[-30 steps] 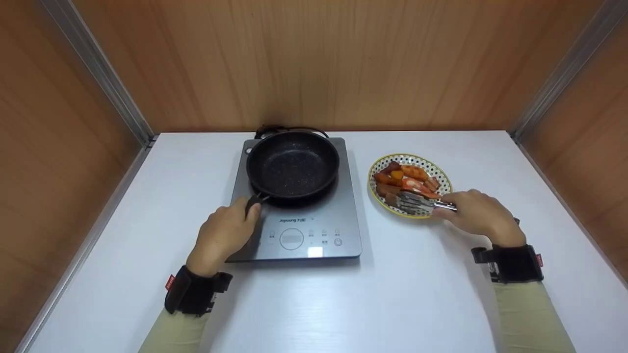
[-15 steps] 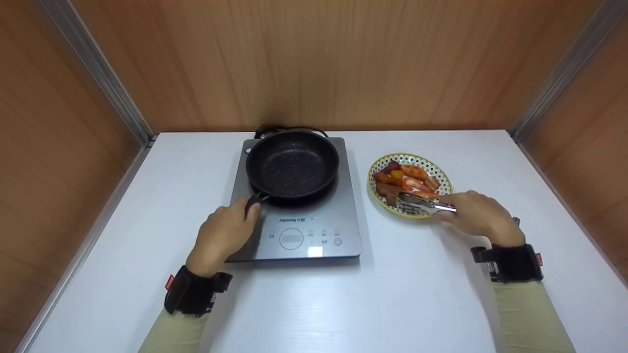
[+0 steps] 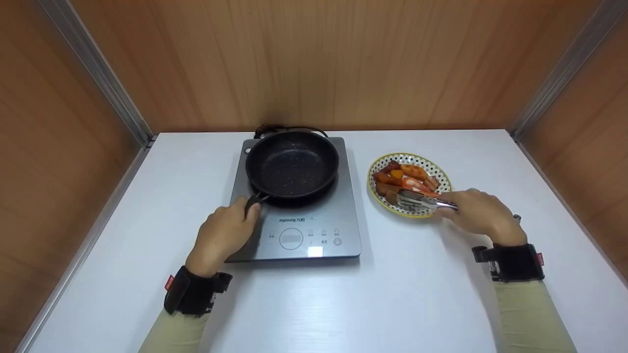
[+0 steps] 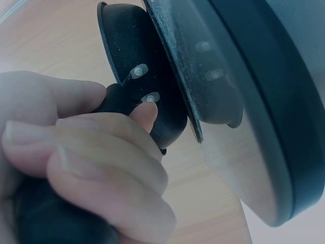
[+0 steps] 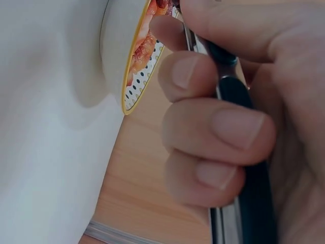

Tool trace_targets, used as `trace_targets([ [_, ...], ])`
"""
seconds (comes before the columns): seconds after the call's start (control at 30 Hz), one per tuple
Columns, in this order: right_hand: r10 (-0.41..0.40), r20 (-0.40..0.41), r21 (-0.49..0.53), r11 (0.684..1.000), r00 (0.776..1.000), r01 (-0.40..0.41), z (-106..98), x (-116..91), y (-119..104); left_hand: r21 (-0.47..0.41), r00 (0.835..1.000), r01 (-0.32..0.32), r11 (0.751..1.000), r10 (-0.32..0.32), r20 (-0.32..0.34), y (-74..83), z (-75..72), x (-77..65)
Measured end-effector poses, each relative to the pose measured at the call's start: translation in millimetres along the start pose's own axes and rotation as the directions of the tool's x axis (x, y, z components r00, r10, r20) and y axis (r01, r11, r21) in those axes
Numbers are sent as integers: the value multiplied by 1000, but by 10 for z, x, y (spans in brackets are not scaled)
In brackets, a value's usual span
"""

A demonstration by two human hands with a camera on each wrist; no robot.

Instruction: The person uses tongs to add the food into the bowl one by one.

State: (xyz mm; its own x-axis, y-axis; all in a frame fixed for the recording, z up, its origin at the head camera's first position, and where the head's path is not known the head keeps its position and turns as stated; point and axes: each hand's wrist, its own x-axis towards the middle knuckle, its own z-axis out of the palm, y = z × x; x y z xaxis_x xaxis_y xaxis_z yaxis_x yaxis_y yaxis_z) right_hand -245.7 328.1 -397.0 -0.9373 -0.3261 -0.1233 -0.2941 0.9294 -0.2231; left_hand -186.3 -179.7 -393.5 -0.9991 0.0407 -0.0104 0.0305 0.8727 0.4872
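My left hand [image 3: 223, 235] grips the black handle [image 4: 56, 213] of a dark speckled frying pan [image 3: 294, 169], its fingers curled round it in the left wrist view. The pan sits on a grey induction cooktop [image 3: 351, 215], and no food shows inside. My right hand [image 3: 478, 213] holds metal tongs [image 5: 254, 198] with dark grips. Their slotted heads reach over the near side of a plate [image 3: 445, 189] with a yellow rim and dark dots. Brown food pieces [image 3: 385, 189], a red-and-white piece [image 3: 414, 184] and orange pieces [image 3: 413, 171] lie there. The tong heads overlap a brown piece at their tips.
Wooden panels [image 3: 314, 63] enclose the white table [image 3: 314, 304] at the back and both sides. A black cord [image 3: 267, 130] lies behind the cooktop. The plate stands to the right of the cooktop, with a strip of white tabletop between them.
The tongs have turned slightly over the near part of the plate and then partly back. My left hand, the pan and the plate stay in place.
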Motion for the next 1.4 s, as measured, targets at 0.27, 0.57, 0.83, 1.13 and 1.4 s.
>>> trace_targets([
  [0.27,1,-47,12,1000,999,-1,-19,6,1,-1,1000,5,1000,-5,3,1,-5,-1],
  [0.57,14,-171,-20,1000,985,-18,1,32,-25,0,1000,6,1000,-6,0,-2,-2,-7],
  [0.83,-3,-286,-86,996,958,-23,39,42,-58,0,1000,-3,1000,3,-6,2,5,-6],
  [1.13,-28,-381,-113,993,924,-17,90,95,-228,10,1000,8,1000,-8,5,-2,-15,-5],
  [1.4,-125,-469,-157,986,874,56,188,141,-376,7,1000,19,1000,-19,23,11,-31,-3],
])
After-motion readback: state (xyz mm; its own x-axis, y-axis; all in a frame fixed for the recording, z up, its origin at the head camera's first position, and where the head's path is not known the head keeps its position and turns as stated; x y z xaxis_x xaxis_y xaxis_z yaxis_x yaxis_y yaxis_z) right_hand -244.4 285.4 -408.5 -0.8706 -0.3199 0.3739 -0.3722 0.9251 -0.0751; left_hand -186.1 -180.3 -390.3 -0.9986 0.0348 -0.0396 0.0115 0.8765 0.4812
